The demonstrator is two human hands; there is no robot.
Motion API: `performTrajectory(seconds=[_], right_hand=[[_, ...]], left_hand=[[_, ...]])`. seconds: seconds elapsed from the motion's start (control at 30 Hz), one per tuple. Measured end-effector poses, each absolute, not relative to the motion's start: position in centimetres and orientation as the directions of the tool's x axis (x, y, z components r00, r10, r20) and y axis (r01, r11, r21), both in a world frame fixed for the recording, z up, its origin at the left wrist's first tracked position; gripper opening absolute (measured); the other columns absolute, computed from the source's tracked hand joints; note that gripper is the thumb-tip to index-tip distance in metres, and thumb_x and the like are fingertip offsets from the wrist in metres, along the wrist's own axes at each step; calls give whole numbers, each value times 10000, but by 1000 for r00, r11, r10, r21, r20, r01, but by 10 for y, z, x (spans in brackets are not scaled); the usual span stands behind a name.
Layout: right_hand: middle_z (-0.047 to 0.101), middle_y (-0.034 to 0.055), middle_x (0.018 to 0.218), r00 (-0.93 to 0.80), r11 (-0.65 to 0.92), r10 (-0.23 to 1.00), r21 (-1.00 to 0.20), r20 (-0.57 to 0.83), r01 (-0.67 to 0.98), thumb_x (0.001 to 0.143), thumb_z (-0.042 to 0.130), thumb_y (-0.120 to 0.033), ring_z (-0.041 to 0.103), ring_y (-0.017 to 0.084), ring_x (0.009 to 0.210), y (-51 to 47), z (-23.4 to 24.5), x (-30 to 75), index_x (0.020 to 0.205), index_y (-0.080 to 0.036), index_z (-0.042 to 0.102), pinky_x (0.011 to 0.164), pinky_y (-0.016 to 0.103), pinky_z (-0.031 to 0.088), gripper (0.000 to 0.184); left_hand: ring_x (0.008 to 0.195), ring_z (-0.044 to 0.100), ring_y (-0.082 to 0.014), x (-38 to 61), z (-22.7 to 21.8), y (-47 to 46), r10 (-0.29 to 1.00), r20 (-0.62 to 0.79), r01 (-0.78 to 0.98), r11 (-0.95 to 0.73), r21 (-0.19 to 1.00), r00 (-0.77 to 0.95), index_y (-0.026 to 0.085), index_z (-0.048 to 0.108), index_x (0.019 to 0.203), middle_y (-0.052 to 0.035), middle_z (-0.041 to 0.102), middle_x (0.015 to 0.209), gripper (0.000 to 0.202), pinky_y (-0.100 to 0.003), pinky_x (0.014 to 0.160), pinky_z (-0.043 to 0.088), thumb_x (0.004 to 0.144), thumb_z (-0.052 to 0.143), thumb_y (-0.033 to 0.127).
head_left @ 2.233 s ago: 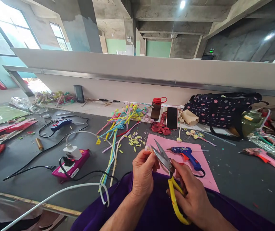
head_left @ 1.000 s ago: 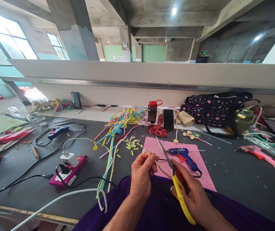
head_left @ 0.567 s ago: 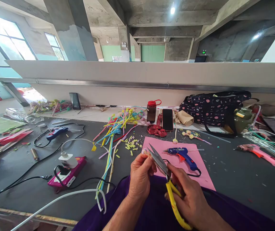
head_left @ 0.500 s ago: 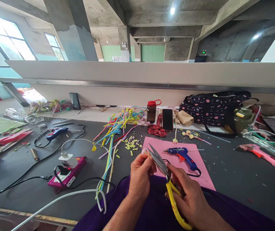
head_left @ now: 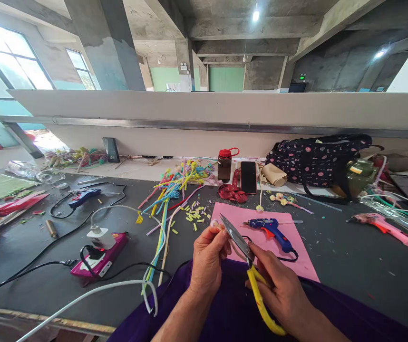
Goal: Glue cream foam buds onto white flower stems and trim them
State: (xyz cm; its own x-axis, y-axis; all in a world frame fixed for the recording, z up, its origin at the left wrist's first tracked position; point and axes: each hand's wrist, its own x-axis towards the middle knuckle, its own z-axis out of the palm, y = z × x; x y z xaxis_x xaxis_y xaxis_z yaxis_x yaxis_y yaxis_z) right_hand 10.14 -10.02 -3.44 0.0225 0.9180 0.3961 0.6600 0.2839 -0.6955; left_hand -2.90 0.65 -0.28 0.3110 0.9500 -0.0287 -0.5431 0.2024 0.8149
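Note:
My right hand is wrapped round the yellow handles of a pair of scissors. Their blades are closed and point up and left, with the tips close to my left fingertips. In a pinch, my left hand holds a small pale piece, mostly hidden by the fingers; its kind is unclear. Just beyond the hands lies a pink sheet with a blue glue gun on it. Left of the sheet are small yellow-green cut pieces and a heap of colourful fuzzy stems.
A purple power strip with plugs and cables lies at left, near a second blue glue gun. A pink glue gun lies at right. Along the back stand a bottle, a phone and a patterned bag.
The scissor blades, slightly apart before, have come together. Both hands stay in nearly the same place.

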Motion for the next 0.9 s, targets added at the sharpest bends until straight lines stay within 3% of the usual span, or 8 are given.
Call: performTrajectory(seconds=[0.23, 0.37, 0.57, 0.9], right_hand=[[590, 58, 1017, 130, 202, 925, -753, 356, 626, 830, 526, -284, 593, 195, 859, -102, -29, 103, 1336, -228, 339, 758, 280, 501, 542], [568, 21, 841, 107, 173, 943, -739, 315, 651, 784, 552, -259, 554, 165, 655, -103, -24, 101, 1332, -209, 317, 607, 263, 485, 599], [562, 73, 1036, 42, 264, 904, -631, 426, 730, 798, 544, -297, 563, 194, 782, -101, -27, 99, 1323, -214, 336, 691, 303, 487, 571], [566, 91, 1089, 26, 268, 911, -640, 411, 720, 853, 463, -250, 579, 184, 792, -101, -38, 100, 1371, -207, 285, 702, 301, 511, 549]], left_hand=[[410, 431, -25, -29, -1, 8, 918, -77, -531, 291, 796, 388, 143, 575, 648, 5, 637, 646, 231, -155, 402, 266, 631, 741, 303], [403, 425, -27, -29, -2, 8, 906, -86, -536, 318, 782, 413, 143, 563, 639, 25, 597, 583, 247, -152, 393, 249, 637, 740, 315], [403, 397, -34, -29, -7, 9, 921, -54, -552, 277, 787, 386, 155, 547, 636, 65, 488, 457, 235, -148, 404, 241, 653, 727, 305], [397, 395, -33, -28, -6, 9, 930, -60, -533, 260, 805, 363, 153, 542, 633, 62, 488, 474, 261, -152, 393, 232, 648, 733, 330]])
